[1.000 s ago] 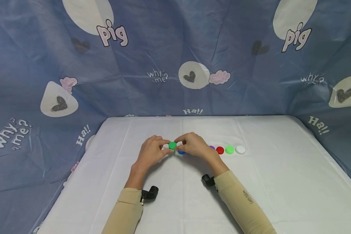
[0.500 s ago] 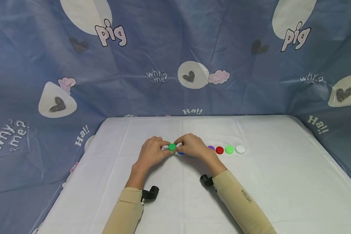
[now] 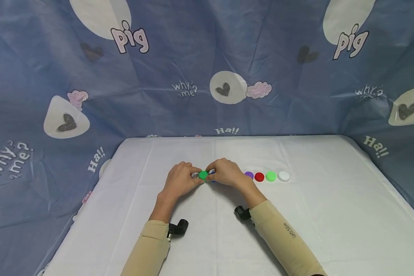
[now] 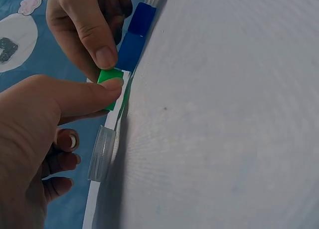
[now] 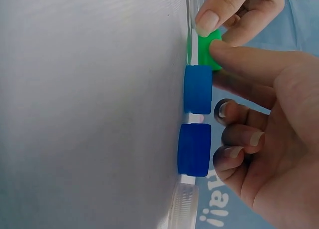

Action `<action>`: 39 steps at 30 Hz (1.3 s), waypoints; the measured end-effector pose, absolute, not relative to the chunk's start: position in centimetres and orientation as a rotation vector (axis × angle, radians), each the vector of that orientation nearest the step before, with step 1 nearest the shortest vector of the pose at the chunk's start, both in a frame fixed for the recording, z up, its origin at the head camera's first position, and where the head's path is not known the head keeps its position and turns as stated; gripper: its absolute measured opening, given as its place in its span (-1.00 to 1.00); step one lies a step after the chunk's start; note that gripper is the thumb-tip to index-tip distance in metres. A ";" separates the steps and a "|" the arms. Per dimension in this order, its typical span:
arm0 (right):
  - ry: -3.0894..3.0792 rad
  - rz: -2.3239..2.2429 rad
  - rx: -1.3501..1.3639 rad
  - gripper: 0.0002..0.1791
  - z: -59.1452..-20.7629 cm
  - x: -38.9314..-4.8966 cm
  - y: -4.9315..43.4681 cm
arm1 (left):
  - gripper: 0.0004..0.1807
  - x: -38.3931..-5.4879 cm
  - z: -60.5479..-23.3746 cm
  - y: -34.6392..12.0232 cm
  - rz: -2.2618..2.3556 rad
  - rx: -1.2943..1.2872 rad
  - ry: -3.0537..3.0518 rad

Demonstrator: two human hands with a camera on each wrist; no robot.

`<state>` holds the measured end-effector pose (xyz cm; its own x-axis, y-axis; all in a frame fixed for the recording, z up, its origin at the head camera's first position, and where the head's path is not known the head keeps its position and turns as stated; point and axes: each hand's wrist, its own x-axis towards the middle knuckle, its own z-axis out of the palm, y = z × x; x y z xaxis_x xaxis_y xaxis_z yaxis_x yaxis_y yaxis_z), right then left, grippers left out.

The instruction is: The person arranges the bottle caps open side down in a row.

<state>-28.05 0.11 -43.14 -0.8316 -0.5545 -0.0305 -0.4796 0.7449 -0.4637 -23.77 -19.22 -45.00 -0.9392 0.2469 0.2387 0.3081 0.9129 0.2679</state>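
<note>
A green bottle cap is pinched from both sides by my two hands, just above the white cloth. My left hand grips its left side with thumb and fingers; my right hand pinches the right side. In the right wrist view a lighter blue cap and a dark blue cap stand under my right hand, with a clear ribbed cap beyond them. Beside my left fingers, in the left wrist view, is another clear ribbed cap.
The row runs on to the right with a purple cap, a red cap, a light green cap and a white or clear cap. A white cloth covers the table; a blue printed curtain hangs behind.
Both hands have lowered the green cap slightly toward the cloth, keeping their pinch on it. A clear cap left of it has come into sight. The other caps have not visibly moved.
</note>
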 end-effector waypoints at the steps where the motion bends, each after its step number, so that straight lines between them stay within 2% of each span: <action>1: 2.778 -0.666 -0.831 -0.70 -43.1 -28.0 0.1 | -0.64 -23.8 -45.0 -19.2 -0.450 -0.419 -2.879; 25: 2.840 -0.593 -0.851 -0.71 -43.2 -27.5 -0.2 | -0.64 -23.9 -45.4 -19.0 -0.444 -0.382 -2.911; 39: 2.860 -0.615 -0.847 -0.58 -43.0 -27.4 -0.3 | -0.58 -23.7 -45.1 -19.3 -0.426 -0.352 -2.924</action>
